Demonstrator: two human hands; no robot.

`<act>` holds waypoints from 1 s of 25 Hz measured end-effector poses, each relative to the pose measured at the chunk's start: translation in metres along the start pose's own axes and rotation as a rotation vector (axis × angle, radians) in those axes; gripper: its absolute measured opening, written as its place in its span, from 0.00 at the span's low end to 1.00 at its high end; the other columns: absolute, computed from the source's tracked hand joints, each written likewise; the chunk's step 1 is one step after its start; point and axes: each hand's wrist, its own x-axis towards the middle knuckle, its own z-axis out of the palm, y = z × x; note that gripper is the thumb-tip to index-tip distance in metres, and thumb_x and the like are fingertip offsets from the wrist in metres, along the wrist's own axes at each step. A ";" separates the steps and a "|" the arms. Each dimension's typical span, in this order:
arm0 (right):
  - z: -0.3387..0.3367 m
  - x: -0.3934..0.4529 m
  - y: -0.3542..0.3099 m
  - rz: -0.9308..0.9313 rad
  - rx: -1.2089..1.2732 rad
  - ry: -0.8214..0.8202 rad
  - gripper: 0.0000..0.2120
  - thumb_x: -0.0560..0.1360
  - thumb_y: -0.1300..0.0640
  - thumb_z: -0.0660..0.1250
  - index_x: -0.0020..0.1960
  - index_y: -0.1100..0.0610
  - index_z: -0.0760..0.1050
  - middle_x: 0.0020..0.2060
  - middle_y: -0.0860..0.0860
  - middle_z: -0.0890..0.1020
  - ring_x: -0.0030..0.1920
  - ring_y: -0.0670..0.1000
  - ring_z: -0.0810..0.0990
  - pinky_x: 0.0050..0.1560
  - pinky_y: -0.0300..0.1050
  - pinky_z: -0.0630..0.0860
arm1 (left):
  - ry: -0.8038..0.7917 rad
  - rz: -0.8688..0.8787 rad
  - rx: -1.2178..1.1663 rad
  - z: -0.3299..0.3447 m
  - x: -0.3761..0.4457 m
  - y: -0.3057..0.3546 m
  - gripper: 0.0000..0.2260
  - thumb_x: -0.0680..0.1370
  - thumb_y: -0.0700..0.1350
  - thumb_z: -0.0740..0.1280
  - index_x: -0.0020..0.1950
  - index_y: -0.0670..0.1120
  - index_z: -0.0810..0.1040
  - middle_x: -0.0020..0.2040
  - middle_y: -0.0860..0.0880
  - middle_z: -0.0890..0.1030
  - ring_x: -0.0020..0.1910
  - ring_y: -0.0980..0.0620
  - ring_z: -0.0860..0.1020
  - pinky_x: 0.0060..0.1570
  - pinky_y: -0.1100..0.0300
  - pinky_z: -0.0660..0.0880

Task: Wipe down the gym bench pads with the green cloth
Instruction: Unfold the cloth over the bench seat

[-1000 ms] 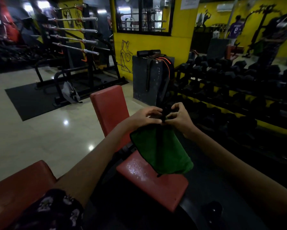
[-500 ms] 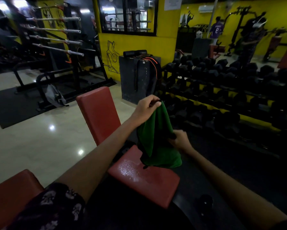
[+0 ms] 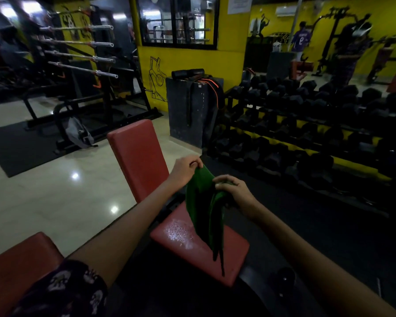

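Fingers [image 3: 193, 161] of both hands pinch the green cloth [image 3: 198, 202] above the seat pad [image 3: 183, 239].

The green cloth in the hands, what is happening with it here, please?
A person holds the green cloth up in both hands above a red bench. The left hand pinches its top edge, and the right hand grips it lower down, so it hangs bunched over the seat pad. The seat pad has wet-looking droplets on it. The upright back pad stands behind. The cloth is not pressed on either pad, so no wiping stroke is under way.
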 end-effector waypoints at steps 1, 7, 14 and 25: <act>0.001 -0.003 -0.010 0.077 0.163 -0.057 0.07 0.76 0.61 0.61 0.45 0.60 0.77 0.32 0.56 0.77 0.25 0.47 0.75 0.23 0.36 0.71 | -0.032 0.000 -0.012 0.002 -0.004 -0.001 0.10 0.77 0.30 0.59 0.45 0.38 0.80 0.48 0.41 0.81 0.46 0.51 0.76 0.41 0.70 0.67; -0.008 0.002 -0.019 0.158 0.241 -0.267 0.14 0.79 0.69 0.52 0.57 0.71 0.73 0.44 0.61 0.84 0.45 0.56 0.84 0.46 0.46 0.82 | -0.104 -0.052 -0.303 -0.002 -0.015 0.008 0.10 0.77 0.35 0.62 0.41 0.44 0.81 0.43 0.47 0.80 0.44 0.55 0.77 0.49 0.62 0.72; 0.003 0.008 -0.025 -0.113 -0.324 -0.030 0.08 0.79 0.59 0.61 0.47 0.62 0.77 0.25 0.50 0.78 0.23 0.43 0.77 0.28 0.41 0.76 | -0.052 0.389 -0.008 -0.004 -0.017 0.006 0.10 0.71 0.36 0.73 0.51 0.34 0.82 0.46 0.40 0.80 0.43 0.53 0.76 0.44 0.77 0.69; -0.043 0.042 -0.048 -0.476 -1.268 -0.438 0.09 0.71 0.60 0.72 0.48 0.63 0.82 0.48 0.58 0.83 0.48 0.52 0.80 0.48 0.42 0.73 | -0.140 0.109 -0.034 -0.050 -0.031 -0.046 0.09 0.74 0.35 0.69 0.53 0.35 0.80 0.51 0.46 0.78 0.47 0.53 0.78 0.52 0.57 0.76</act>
